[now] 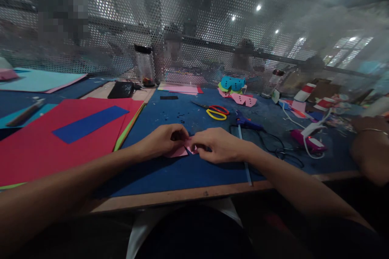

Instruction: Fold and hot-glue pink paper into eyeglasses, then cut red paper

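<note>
- Fingers of left hand and right hand pinch pink paper near the front edge of the desk.
- Uneven pulling could crease or tear the pink paper.

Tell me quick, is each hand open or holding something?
Left hand: curled at the pink paper cutout; whether its grip is closed can't be told.
Right hand: bent over the pink paper too; pinching or pressing can't be told.
</note>
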A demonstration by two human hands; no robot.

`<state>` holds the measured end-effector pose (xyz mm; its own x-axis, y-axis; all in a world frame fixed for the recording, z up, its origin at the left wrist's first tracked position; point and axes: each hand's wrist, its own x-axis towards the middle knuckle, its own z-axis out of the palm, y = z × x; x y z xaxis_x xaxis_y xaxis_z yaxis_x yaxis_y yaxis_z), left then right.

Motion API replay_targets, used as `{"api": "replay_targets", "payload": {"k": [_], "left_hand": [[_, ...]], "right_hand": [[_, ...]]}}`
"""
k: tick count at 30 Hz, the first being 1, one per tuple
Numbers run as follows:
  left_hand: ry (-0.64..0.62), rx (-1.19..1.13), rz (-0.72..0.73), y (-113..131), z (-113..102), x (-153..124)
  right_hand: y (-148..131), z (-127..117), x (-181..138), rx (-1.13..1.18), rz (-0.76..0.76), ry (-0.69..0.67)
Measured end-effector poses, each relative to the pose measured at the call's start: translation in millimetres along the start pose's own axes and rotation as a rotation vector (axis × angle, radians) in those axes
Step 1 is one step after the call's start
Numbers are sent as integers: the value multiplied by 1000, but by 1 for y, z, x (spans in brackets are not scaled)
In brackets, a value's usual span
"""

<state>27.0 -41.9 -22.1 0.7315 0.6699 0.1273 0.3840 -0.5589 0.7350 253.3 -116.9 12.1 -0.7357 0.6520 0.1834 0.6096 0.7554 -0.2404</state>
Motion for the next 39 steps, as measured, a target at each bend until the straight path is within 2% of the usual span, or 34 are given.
{"api": "replay_targets", "payload": {"k": [9,21,31,39], "left_hand": [[5,13,17,-4,0,1],[5,2,-2,2,-1,0],[5,5,0,-2,0,-1],[7,22,-21,0,0,0]], "right_hand": [[-1,6,2,-11,71,12],[0,0,0,59,51,20],[1,6,1,9,83,51],[-1,9,5,-7,53,32]]}}
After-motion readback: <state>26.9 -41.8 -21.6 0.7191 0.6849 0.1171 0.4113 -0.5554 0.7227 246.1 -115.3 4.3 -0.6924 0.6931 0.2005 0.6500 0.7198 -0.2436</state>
